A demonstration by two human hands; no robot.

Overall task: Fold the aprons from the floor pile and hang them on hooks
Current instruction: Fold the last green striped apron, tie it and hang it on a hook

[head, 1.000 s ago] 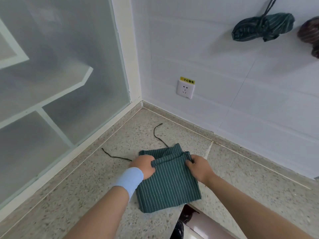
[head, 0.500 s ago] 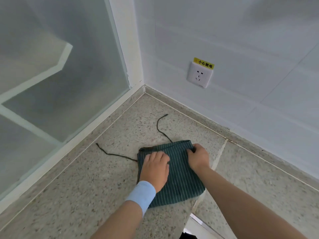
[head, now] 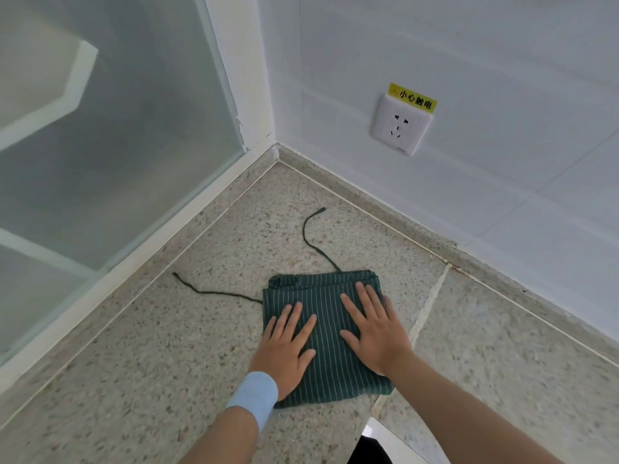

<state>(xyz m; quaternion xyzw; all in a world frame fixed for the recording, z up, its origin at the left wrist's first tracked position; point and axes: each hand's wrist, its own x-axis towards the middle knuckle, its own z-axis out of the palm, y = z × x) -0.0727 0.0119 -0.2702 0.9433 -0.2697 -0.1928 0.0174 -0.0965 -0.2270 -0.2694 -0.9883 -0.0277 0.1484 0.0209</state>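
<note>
Head view: the camera is looking down at a speckled floor [head: 150, 380] near its far corner, where a white wall [head: 469, 45] and a frosted glass panel [head: 100, 128] are meeting.
Apron: the green striped apron [head: 330, 333] is lying folded into a rectangle on the floor, a little nearer than that corner, with both hands on top of it.
Left hand: the left hand [head: 284, 346] is pressing flat on the left part of the apron, its fingers straight and a little apart, gripping nothing; a light blue wristband [head: 253, 396] is sitting on the wrist.
Right hand: the right hand [head: 375, 333] is pressing flat on the right part, its fingers straight and spread, the little finger lying at the apron's right edge.
Strings: the left string [head: 214, 291] is running out over the floor from the apron's left edge; the far string [head: 311, 236] is curving from its far edge toward the corner.
Wall: a white socket [head: 400, 123] with a yellow sticker [head: 412, 98] is sitting low on the wall, well apart from the apron.
</note>
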